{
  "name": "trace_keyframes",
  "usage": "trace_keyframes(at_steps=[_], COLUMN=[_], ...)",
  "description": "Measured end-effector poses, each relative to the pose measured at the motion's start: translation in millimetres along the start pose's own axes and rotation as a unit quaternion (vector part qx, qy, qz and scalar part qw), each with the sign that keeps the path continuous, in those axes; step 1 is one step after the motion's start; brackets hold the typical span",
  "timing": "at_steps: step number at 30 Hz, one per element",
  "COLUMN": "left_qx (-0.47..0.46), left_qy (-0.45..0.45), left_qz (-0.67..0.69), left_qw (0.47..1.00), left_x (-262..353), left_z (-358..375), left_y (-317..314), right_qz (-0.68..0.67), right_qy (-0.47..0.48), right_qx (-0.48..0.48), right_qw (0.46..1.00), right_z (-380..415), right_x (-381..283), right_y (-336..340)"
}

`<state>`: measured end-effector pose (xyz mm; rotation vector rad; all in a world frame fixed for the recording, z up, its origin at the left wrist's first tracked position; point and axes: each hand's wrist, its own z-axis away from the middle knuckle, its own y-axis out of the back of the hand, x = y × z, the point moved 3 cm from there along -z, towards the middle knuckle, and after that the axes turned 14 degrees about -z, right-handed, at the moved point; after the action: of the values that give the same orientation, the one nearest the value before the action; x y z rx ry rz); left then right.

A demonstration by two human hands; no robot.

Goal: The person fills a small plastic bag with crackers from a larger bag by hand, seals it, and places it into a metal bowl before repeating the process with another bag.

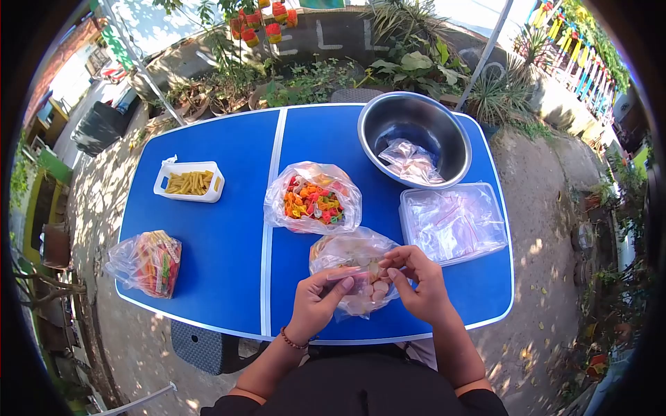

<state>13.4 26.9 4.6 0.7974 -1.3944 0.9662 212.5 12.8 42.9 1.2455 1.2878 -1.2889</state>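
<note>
My left hand (317, 299), with a beaded bracelet at its wrist, pinches a small clear plastic bag (359, 273) between thumb and fingers. At the bag's right end my right hand (422, 286) has its thumb and fingers brought together; what lies between them is too small to make out. Below both hands lies a larger open clear bag (333, 250) with round, pale, flat pieces (379, 291) showing in it. Just beyond it stands an open clear bag (276, 202) full of small, brightly coloured pieces (313, 205) in orange, red, yellow and green.
On the blue table (222, 256), a metal basin (368, 141) holds filled packets (411, 162). A clear plastic box (454, 220) of flat bags stands to the right. Leftward are a white container (206, 197) of yellowish sticks and a bag of colourful strips (156, 265). A stool (198, 347) sits below.
</note>
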Motion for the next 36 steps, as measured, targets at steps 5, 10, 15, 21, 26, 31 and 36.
trace_keyframes(at_steps=[5,10,15,21,26,31,36], left_qx=[0.071,0.078,0.068,0.045,0.035,0.028,0.027], left_qy=[-0.042,-0.001,0.026,0.039,0.024,-0.004,-0.003], left_qz=[0.001,0.001,-0.010,-0.028,-0.134,-0.168,-0.157], left_qw=[0.997,0.997,0.997,0.998,0.990,0.985,0.987], left_x=[-8.4,-12.1,-9.4,-16.4,-12.4,-9.2,-6.1], left_z=[-1.9,-1.7,-1.1,-0.4,3.2,2.6,1.8], left_y=[4.7,1.2,-3.2,-4.2,-8.8,-10.6,-12.2], right_qz=[0.329,0.397,0.364,0.229,-0.009,0.081,0.065], right_qy=[0.041,0.052,0.021,0.098,0.061,0.110,0.123], right_qx=[-0.159,-0.132,-0.138,-0.006,0.060,-0.033,-0.008], right_qw=[0.930,0.907,0.921,0.969,0.996,0.990,0.990], right_z=[7.2,15.9,10.4,6.3,10.0,7.1,8.5], right_x=[25.8,32.2,37.7,16.1,6.4,-3.7,-4.6], right_y=[-5.4,-15.8,-2.9,-0.3,-6.9,-3.7,-3.6])
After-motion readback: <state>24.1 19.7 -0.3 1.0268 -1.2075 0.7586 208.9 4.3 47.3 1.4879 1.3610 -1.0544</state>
